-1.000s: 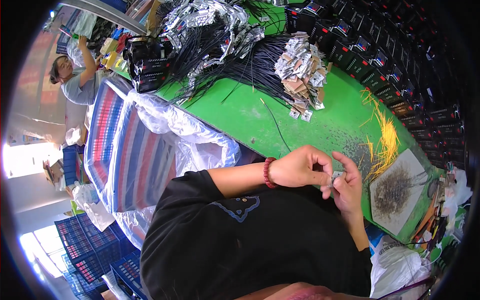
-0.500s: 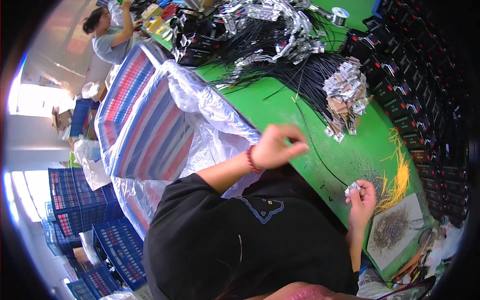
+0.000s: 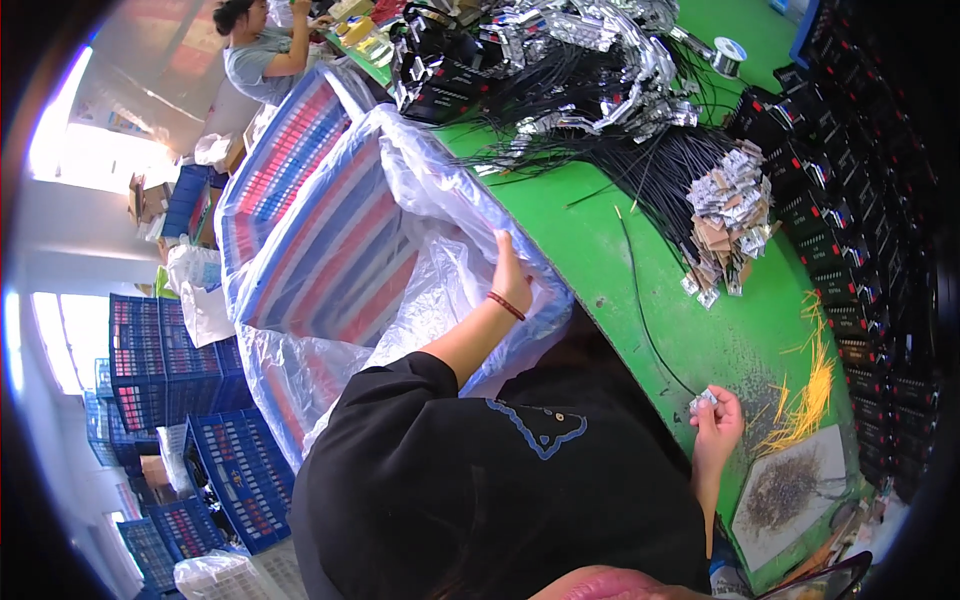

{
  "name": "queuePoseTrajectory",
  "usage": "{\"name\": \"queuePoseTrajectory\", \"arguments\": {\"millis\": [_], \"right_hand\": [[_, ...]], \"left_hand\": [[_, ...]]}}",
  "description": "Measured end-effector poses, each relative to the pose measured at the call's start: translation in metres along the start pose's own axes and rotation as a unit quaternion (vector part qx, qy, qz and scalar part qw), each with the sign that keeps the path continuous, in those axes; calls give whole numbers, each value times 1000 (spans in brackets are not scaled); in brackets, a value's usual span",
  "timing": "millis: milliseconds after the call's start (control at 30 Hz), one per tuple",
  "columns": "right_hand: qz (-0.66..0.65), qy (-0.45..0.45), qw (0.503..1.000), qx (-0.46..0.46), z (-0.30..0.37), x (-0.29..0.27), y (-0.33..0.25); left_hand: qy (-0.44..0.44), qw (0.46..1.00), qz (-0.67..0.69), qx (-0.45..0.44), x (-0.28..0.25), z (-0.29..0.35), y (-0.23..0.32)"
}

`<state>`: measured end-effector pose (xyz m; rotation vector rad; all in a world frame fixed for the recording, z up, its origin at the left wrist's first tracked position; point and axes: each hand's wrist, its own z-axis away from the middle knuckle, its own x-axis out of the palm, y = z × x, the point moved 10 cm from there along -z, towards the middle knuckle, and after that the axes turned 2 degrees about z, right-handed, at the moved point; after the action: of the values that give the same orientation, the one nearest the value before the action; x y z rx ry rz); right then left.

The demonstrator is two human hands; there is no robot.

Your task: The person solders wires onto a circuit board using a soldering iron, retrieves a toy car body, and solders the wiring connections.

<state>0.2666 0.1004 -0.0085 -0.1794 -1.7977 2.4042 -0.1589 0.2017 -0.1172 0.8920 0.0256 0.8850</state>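
Observation:
My right hand (image 3: 718, 425) is closed in a pinch on the small silvery end piece of a black cable (image 3: 648, 335). The cable's rest curves away over the green tabletop to a thin pale tip. Above the lined bag (image 3: 340, 255), beside the table edge, my left hand (image 3: 512, 282) is seen edge-on with its visible finger stretched out. Nothing shows in it, and its other fingers are partly hidden. Clear plastic sheeting lines the striped red, white and blue bag. Farther along the table lies a bundle of black cables (image 3: 650, 165) with silvery and tan ends (image 3: 730, 215).
Stacked black units (image 3: 820, 215) line the right side. Yellow strips (image 3: 808, 405) and a grey board (image 3: 785, 490) with dark bits lie near right. A wire spool (image 3: 728, 57) stands far back. Blue crates (image 3: 235, 470) fill the left; another person (image 3: 265, 55) works at far left.
My left hand has moved left from over the table edge to the bag. My right hand still pinches the cable end. The whole view has shifted slightly.

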Motion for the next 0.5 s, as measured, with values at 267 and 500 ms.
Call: {"name": "queuePoseTrajectory", "arguments": {"millis": [267,500], "right_hand": [[71,2,997,-34,9,-3,3],[90,20,992,-89,13,-4,7]], "left_hand": [[-17,998,-65,-1,21,51,-27],[25,997,-70,-36,0,40,-36]]}}
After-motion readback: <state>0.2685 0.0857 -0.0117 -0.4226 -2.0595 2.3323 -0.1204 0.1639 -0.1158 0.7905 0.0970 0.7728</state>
